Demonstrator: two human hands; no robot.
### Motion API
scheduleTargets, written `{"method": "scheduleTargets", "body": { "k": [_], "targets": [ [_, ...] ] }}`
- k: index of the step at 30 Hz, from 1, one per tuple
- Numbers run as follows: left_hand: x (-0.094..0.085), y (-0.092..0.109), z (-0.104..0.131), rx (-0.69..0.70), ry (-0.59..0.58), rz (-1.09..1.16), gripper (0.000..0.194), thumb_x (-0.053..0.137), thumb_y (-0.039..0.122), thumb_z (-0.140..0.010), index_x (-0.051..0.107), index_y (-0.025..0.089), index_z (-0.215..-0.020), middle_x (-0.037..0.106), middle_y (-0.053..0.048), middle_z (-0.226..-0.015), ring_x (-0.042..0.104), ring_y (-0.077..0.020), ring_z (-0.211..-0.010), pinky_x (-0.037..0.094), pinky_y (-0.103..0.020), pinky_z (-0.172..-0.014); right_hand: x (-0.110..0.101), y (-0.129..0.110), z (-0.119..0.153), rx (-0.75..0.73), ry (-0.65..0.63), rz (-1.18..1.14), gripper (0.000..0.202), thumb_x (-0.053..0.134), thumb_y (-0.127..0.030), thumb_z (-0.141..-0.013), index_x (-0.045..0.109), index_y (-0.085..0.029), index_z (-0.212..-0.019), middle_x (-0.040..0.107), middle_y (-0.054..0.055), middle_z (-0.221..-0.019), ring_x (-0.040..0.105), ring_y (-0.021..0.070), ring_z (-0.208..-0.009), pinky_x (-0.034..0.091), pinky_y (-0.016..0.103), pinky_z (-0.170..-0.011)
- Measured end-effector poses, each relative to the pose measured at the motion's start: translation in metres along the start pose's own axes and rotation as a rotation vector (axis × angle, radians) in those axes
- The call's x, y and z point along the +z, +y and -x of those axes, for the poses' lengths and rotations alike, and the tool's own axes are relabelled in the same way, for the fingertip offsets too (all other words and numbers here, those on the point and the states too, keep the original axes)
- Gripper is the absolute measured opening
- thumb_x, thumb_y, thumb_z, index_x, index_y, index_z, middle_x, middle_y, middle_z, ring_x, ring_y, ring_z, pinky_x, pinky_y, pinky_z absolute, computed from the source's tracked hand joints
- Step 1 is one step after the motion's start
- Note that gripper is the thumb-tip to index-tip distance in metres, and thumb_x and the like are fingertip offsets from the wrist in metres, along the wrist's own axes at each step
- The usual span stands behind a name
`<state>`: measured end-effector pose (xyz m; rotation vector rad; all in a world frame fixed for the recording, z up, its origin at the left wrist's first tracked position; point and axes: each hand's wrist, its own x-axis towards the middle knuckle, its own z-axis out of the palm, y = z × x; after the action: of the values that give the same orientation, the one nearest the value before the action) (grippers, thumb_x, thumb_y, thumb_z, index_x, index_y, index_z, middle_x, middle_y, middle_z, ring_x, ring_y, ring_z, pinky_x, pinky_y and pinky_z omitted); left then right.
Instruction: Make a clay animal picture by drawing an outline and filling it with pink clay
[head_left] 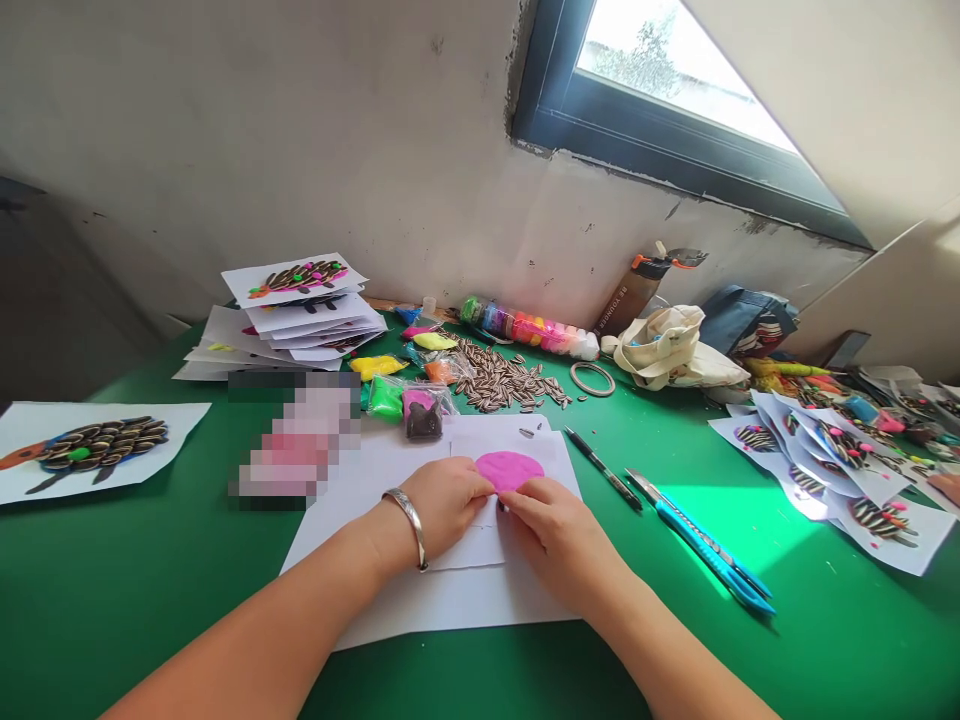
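A flat pink oval of clay [510,470] lies on a small white sheet [469,545], which rests on larger white paper [375,600]. My left hand [444,508], with a silver bangle at the wrist, has its fingers pressed together at the oval's lower left edge. My right hand [559,535] pinches at the lower edge, its fingertips close to the left ones. A small dark bit shows beneath the clay between the hands. Bags of brown clay [424,418] and green clay [386,397] sit just beyond the paper.
Sunflower seeds [502,378] are heaped behind the paper, near a tape ring [592,378]. A pen [604,470] and blue cutter [701,545] lie right. Stacked seed pictures [300,325] stand back left; more pictures [885,525] lie right, beside another person's fingers [946,487].
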<state>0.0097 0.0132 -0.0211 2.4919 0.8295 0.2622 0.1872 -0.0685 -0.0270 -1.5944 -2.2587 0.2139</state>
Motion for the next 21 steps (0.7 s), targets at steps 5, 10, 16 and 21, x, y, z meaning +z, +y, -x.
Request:
{"method": "scheduleTargets", "body": {
  "k": [5, 10, 16, 21],
  "targets": [
    [-0.001, 0.0003, -0.0002, 0.0, -0.001, 0.008, 0.026, 0.046, 0.016, -0.088, 0.071, 0.024, -0.09, 0.066, -0.002, -0.082, 0.061, -0.0163, -0.08, 0.047, -0.025, -0.073, -0.0015, -0.0001, -0.0021, -0.017, 0.018, 0.049, 0.026, 0.046, -0.008, -0.083, 0.067, -0.021, -0.093, 0.058, 0.005, -0.077, 0.052, 0.0164, -0.071, 0.042, 0.026, -0.061],
    [-0.0004, -0.0003, -0.0002, 0.008, 0.016, 0.038, 0.027, 0.045, 0.016, -0.088, 0.071, 0.024, -0.09, 0.067, -0.002, -0.085, 0.061, -0.0169, -0.082, 0.047, -0.026, -0.075, -0.0042, -0.0001, -0.0031, 0.003, 0.002, 0.02, 0.028, 0.045, -0.008, -0.083, 0.068, -0.022, -0.093, 0.058, 0.004, -0.076, 0.053, 0.0155, -0.072, 0.042, 0.024, -0.061],
    [0.0002, -0.0013, -0.0005, 0.007, 0.011, 0.044, 0.027, 0.044, 0.019, -0.089, 0.071, 0.025, -0.092, 0.067, -0.002, -0.084, 0.06, -0.0173, -0.081, 0.048, -0.026, -0.074, -0.0085, -0.0031, -0.0006, -0.011, -0.016, 0.075, 0.024, 0.046, -0.009, -0.084, 0.068, -0.02, -0.086, 0.058, 0.004, -0.073, 0.053, 0.0161, -0.07, 0.04, 0.025, -0.06],
    [0.0005, -0.0017, -0.0009, -0.003, -0.003, 0.035, 0.028, 0.044, 0.018, -0.089, 0.071, 0.023, -0.096, 0.067, -0.003, -0.086, 0.06, -0.0177, -0.083, 0.048, -0.027, -0.076, -0.0099, -0.0061, -0.0002, -0.028, -0.051, 0.113, 0.022, 0.048, -0.009, -0.084, 0.067, -0.021, -0.088, 0.057, 0.003, -0.072, 0.053, 0.0155, -0.069, 0.037, 0.024, -0.059]
  ]
}}
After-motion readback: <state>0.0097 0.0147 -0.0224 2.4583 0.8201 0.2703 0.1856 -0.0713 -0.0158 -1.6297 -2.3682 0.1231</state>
